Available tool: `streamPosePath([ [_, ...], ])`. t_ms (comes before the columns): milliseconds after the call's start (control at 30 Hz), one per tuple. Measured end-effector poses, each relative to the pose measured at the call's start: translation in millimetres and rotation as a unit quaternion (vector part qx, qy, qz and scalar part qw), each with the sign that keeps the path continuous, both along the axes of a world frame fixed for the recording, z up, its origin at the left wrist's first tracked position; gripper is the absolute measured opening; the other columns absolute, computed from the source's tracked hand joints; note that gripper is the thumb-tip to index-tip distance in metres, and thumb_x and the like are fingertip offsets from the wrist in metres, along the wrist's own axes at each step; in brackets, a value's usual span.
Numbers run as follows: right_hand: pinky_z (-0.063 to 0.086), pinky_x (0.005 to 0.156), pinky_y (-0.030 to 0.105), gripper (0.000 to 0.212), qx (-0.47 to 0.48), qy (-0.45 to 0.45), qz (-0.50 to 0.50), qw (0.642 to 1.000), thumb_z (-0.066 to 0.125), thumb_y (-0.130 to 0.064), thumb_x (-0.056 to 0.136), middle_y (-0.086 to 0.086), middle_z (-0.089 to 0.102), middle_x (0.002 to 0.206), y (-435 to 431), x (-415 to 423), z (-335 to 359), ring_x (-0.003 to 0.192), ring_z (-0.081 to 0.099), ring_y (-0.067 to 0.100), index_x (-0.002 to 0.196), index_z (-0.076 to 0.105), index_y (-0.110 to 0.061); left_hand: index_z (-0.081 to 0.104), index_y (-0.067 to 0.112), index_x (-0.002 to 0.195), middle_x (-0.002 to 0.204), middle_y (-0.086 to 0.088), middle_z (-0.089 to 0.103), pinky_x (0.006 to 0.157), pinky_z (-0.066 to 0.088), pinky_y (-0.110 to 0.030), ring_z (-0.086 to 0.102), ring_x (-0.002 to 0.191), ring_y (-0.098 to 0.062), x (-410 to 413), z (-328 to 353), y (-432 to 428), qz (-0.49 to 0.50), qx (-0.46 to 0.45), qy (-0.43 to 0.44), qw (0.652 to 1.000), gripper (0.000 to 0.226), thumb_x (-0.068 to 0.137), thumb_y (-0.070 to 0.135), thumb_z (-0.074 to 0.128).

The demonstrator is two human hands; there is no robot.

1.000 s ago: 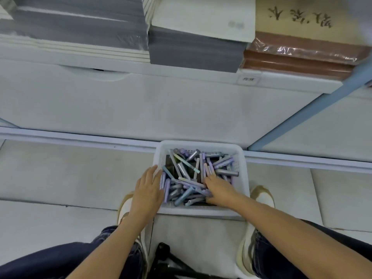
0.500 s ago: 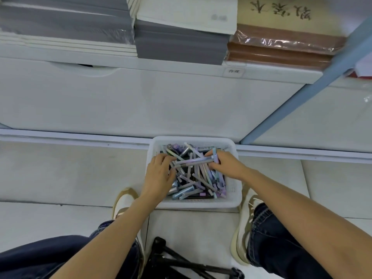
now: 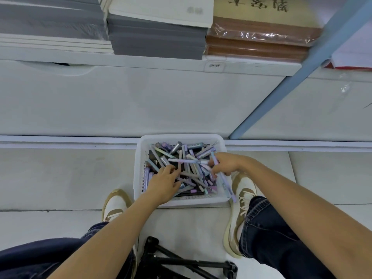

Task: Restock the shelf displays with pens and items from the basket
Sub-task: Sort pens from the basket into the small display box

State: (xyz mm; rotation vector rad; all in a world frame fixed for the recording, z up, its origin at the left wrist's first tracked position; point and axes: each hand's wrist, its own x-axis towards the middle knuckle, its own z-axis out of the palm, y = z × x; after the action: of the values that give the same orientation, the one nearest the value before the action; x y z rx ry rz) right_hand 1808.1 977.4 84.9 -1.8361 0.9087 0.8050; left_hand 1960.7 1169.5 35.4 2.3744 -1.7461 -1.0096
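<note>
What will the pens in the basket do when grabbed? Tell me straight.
The pens look like slim, round, smooth tubes, so they would probably roll and slip past each other. They lie criss-crossed in a loose heap in the basket, so pulling one likely drags its neighbours. The right hand holds several at once, which suggests they are light and stiff.

One basket (image 3: 138, 174), two hands (image 3: 164, 185) (image 3: 226, 165), two shoes (image 3: 114, 206) (image 3: 240, 200), dozens of pens (image 3: 187, 161)

Left hand (image 3: 163, 183) moved off the basket (image 3: 138, 170) rim into the pen pile (image 3: 181, 168). Right hand (image 3: 226, 164) went from digging to gripping several pens (image 3: 224, 182).
</note>
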Motion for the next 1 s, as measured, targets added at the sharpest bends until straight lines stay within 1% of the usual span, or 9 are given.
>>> streamPosePath([
  [133, 0.032, 0.046, 0.020, 0.015, -0.032, -0.047, -0.056, 0.997, 0.057, -0.007, 0.089, 0.001, 0.050, 0.064, -20.5, -12.9, 17.4, 0.051, 0.038, 0.012, 0.078, 0.067, -0.003, 0.042, 0.018, 0.144, 0.147, -0.006, 0.034, 0.105, 0.036, -0.039, 0.032, 0.132, -0.026, -6.0, 1.2, -4.5, 0.036, -0.033, -0.012, 0.999, 0.047, 0.101, 0.036, 0.044],
  [233, 0.032, 0.048, 0.020, 0.013, 0.028, -0.142, -0.162, 0.976, 0.059, -0.007, 0.091, 0.003, 0.063, 0.073, -18.6, -11.9, 22.4, 0.060, 0.043, 0.015, 0.095, 0.070, 0.000, 0.061, 0.011, 0.124, 0.122, -0.010, 0.055, 0.094, 0.042, -0.036, 0.049, 0.110, -0.023, -6.9, 10.7, -14.6, 0.152, -0.142, 0.081, 0.975, 0.031, 0.101, 0.026, 0.047],
  [300, 0.036, 0.049, 0.019, 0.016, 0.072, -0.169, -0.157, 0.970, 0.060, -0.010, 0.093, 0.003, 0.068, 0.078, -7.9, -3.0, 21.4, 0.062, 0.048, 0.014, 0.104, 0.069, -0.004, 0.064, 0.013, 0.107, 0.098, -0.009, 0.059, 0.082, 0.044, -0.034, 0.053, 0.089, -0.020, -8.6, 24.2, -23.8, 0.267, -0.145, 0.279, 0.911, 0.027, 0.102, 0.031, 0.044],
  [367, 0.039, 0.050, 0.020, 0.011, 0.103, -0.163, -0.094, 0.977, 0.060, -0.012, 0.093, 0.005, 0.066, 0.078, 8.3, 9.2, 19.5, 0.057, 0.048, 0.011, 0.099, 0.069, -0.014, 0.065, 0.018, 0.102, 0.096, -0.001, 0.067, 0.082, 0.048, -0.028, 0.061, 0.090, -0.017, -11.8, 36.0, -32.6, 0.354, -0.107, 0.448, 0.814, 0.030, 0.102, 0.039, 0.043],
  [467, 0.041, 0.053, 0.024, 0.009, 0.130, -0.156, -0.049, 0.978, 0.062, -0.016, 0.093, 0.006, 0.061, 0.071, 27.4, 21.3, 15.8, 0.053, 0.048, 0.012, 0.088, 0.069, -0.015, 0.067, 0.013, 0.099, 0.085, -0.003, 0.072, 0.076, 0.055, -0.029, 0.067, 0.087, -0.021, -18.3, 44.0, -39.6, 0.429, -0.120, 0.494, 0.747, 0.031, 0.104, 0.029, 0.040],
  [567, 0.041, 0.051, 0.019, 0.014, 0.126, -0.199, -0.139, 0.962, 0.061, -0.013, 0.093, -0.003, 0.063, 0.067, 28.1, 24.5, 15.8, 0.052, 0.051, 0.007, 0.101, 0.071, -0.006, 0.060, 0.006, 0.093, 0.092, -0.011, 0.070, 0.074, 0.057, -0.035, 0.068, 0.083, -0.024, -13.3, 45.6, -41.5, 0.497, -0.163, 0.459, 0.718, 0.033, 0.106, 0.021, 0.033],
  [733, 0.042, 0.048, 0.021, 0.005, 0.126, -0.269, -0.255, 0.920, 0.062, -0.010, 0.093, 0.010, 0.060, 0.074, 18.3, 29.7, 24.0, 0.063, 0.052, 0.021, 0.096, 0.063, -0.007, 0.051, 0.003, 0.097, 0.075, -0.005, 0.063, 0.050, 0.048, -0.022, 0.058, 0.056, -0.011, -13.7, 52.7, -35.3, 0.416, -0.091, 0.460, 0.779, 0.024, 0.103, 0.019, 0.035],
  [833, 0.044, 0.048, 0.019, 0.011, 0.111, -0.298, -0.251, 0.914, 0.064, -0.009, 0.091, 0.006, 0.061, 0.075, 19.6, 38.7, 32.4, 0.059, 0.057, 0.010, 0.102, 0.061, -0.008, 0.057, 0.007, 0.107, 0.072, -0.001, 0.066, 0.054, 0.051, -0.022, 0.063, 0.061, -0.011, -23.2, 62.4, -36.2, 0.343, -0.087, 0.515, 0.781, 0.033, 0.104, 0.034, 0.037],
  [1000, 0.049, 0.056, 0.018, 0.032, 0.077, -0.349, -0.287, 0.889, 0.067, -0.013, 0.090, 0.003, 0.064, 0.090, 20.0, 50.6, 56.3, 0.066, 0.062, 0.008, 0.120, 0.059, -0.003, 0.054, 0.010, 0.080, 0.060, -0.009, 0.057, 0.047, 0.042, -0.021, 0.050, 0.049, -0.019, -8.4, 89.2, -35.7, 0.306, -0.186, 0.455, 0.815, 0.036, 0.102, 0.036, 0.045],
])
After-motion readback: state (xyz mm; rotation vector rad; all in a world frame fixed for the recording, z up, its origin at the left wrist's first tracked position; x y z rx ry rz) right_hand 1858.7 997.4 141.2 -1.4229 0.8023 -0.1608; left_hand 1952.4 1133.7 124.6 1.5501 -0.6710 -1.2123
